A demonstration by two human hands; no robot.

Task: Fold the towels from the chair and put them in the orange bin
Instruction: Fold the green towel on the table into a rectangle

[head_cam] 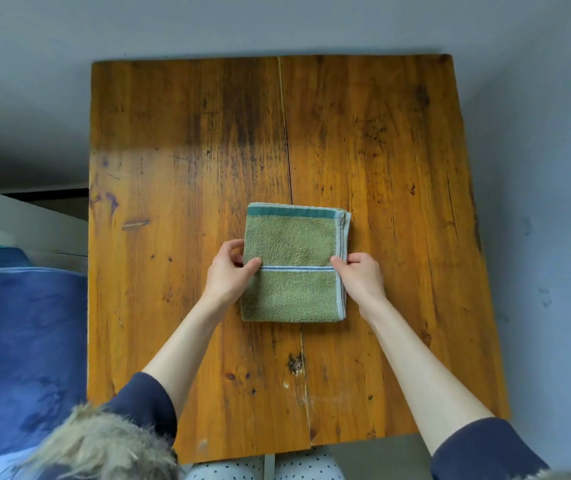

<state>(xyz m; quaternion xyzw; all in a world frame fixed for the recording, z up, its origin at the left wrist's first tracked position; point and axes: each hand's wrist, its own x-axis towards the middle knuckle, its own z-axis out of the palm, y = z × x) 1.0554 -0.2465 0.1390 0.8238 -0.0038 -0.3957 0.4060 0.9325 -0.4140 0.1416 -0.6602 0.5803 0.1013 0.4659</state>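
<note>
A green towel (294, 247) with a teal band and pale blue stripes lies folded into a small rectangle in the middle of the wooden table (180, 140). My left hand (230, 271) pinches the towel's left edge, thumb on top and fingers curled under the side. My right hand (360, 277) grips the right edge the same way, where the folded layers show. Both hands sit about level with the thin blue stripe. Neither the chair nor the orange bin is in view.
A blue cloth (17, 341) lies on a surface to the left of the table, with a white ledge (17, 216) behind it. Grey floor surrounds the table. A fur-trimmed hood (97, 445) and dotted trousers (263, 471) show at the bottom.
</note>
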